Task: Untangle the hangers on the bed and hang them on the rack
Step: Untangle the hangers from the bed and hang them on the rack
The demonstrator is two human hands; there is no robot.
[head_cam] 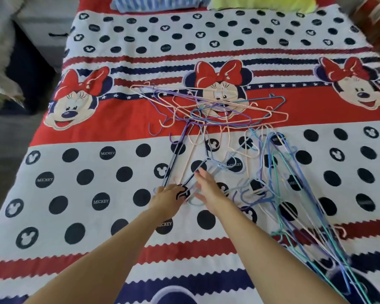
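A: We are at the untangling step, by our reading. The hangers (217, 119) lie in one thin-wire heap on the bed (75, 194), spread from the middle of the cover down to the near right corner. None is lifted free.

B: Hands?

A: Our left hand (168, 197) sits at the near left end of the heap, fingers curled down over a dark hanger (178, 159) where its wires meet. It looks like a grip, though the fingertips are partly hidden. Our right hand (206, 183) is just beside it, fingers straight and a little apart, tips touching the same pale wires. It holds nothing.

B: Next move?

A: We judge one hanger must be singled out. The dark one under the left hand is the likeliest; its arms run up into the pink and purple knot farther off, so it needs sliding out, not yanking, or the hooks will drag the rest.

B: Containers?

A: None that we can see. The rack is not in view. At the far edge lie a blue striped fabric (158, 3) and a yellow-green cushion (263, 3).
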